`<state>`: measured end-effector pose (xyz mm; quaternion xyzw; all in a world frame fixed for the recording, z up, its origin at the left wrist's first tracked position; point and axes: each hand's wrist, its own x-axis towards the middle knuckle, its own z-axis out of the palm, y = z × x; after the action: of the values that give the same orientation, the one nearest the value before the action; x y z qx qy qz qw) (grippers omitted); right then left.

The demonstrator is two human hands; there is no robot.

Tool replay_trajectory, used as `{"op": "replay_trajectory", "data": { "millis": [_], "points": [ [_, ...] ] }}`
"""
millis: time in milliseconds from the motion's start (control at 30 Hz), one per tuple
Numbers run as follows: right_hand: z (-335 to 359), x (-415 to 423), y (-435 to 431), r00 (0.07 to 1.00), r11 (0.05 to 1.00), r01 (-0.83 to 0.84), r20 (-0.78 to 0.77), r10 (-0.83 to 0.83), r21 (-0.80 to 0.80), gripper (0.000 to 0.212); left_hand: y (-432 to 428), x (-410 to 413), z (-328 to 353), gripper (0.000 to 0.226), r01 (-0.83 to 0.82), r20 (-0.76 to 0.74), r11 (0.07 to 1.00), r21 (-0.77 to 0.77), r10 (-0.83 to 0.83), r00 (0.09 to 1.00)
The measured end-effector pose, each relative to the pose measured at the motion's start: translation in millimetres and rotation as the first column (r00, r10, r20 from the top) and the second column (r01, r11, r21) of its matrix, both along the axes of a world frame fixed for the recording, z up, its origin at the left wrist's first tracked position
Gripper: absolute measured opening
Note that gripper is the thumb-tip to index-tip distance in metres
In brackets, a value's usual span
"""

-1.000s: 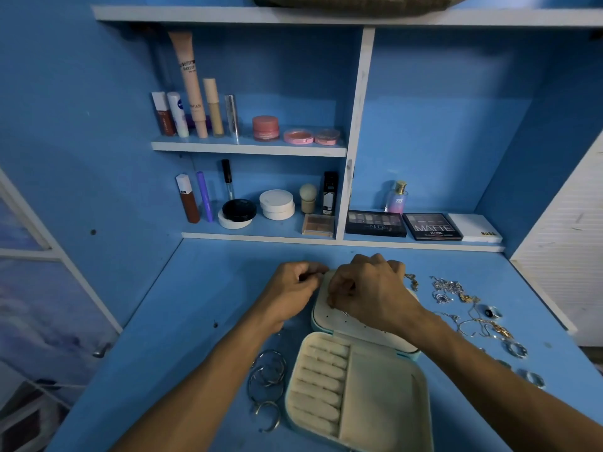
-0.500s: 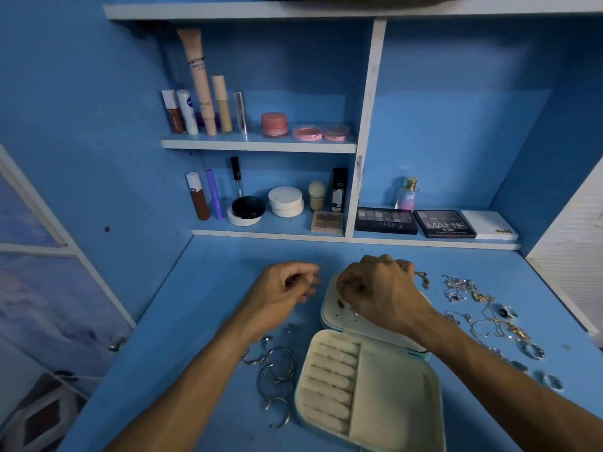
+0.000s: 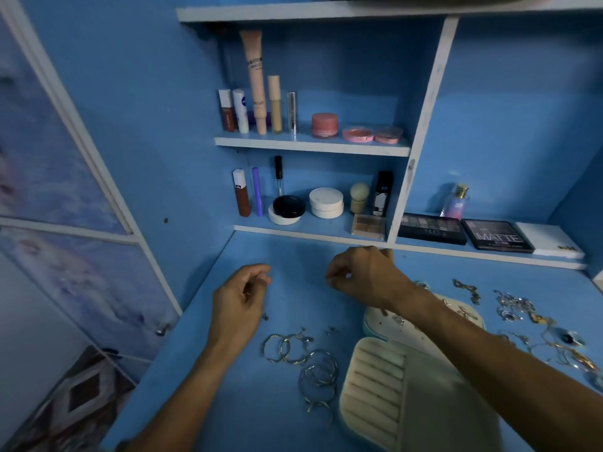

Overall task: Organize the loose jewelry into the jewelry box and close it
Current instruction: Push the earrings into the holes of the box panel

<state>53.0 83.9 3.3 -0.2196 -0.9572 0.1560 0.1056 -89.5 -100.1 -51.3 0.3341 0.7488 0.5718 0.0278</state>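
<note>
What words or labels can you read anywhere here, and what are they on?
"MATTE": right eyeshadow palette.
"NUDE", only partly legible: left eyeshadow palette beside it.
Too blurred to read: labels on the tall tube, white stick, perfume bottle and black box.

The blue tabletop (image 3: 287,256) sits under white shelves on a blue wall. On the top little shelf (image 3: 310,146), a tall peach tube (image 3: 256,83) stands left of a pink jar (image 3: 324,125) and two flat pink cases (image 3: 358,134). The lower shelf (image 3: 310,235) holds a brown bottle (image 3: 241,195) with a white cap, a purple stick (image 3: 257,190), a black round case (image 3: 288,206) and a stack of white round boxes (image 3: 326,202). Further right, a small perfume bottle (image 3: 455,202) stands behind two dark palettes (image 3: 430,229). A white box (image 3: 549,239) lies just beside them.
</note>
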Motion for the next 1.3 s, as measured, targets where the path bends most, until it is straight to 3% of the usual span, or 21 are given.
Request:
{"op": "replay_trajectory", "data": {
  "millis": [400, 667, 833, 1133, 1300],
  "points": [
    [-4.4, -40.8, -24.8, 0.986, 0.992, -0.126, 0.111, 0.123, 0.024, 0.015, -1.1, -7.3, -7.1, 0.025, -0.019, 0.058, 0.999, 0.032, 0.017, 0.998],
    [-6.0, -55.6, -49.0, 0.961, 0.964, -0.264, 0.085, 0.264, -0.010, 0.015, -2.7, -12.6, -8.7, 0.033, -0.048, 0.121, 0.998, 0.045, 0.043, 0.992],
    [-12.1, -59.0, -51.8, 0.977, 0.965, -0.206, 0.092, 0.193, 0.164, 0.016, -3.9, -9.7, -6.5, 0.029, -0.036, 0.112, 0.999, 0.032, 0.033, 0.993],
    [-14.9, -59.6, -50.8, 0.968, 0.937, -0.215, 0.186, 0.167, 0.277, 0.017, -4.5, -9.2, -5.2, 0.022, -0.027, 0.119, 0.999, 0.020, 0.025, 0.993],
    [-13.0, -49.7, -46.9, 0.973, 0.968, -0.192, 0.162, 0.166, 0.161, 0.014, -4.3, -7.7, -3.4, 0.022, -0.023, 0.099, 1.000, 0.006, 0.022, 0.995]
  ]
}}
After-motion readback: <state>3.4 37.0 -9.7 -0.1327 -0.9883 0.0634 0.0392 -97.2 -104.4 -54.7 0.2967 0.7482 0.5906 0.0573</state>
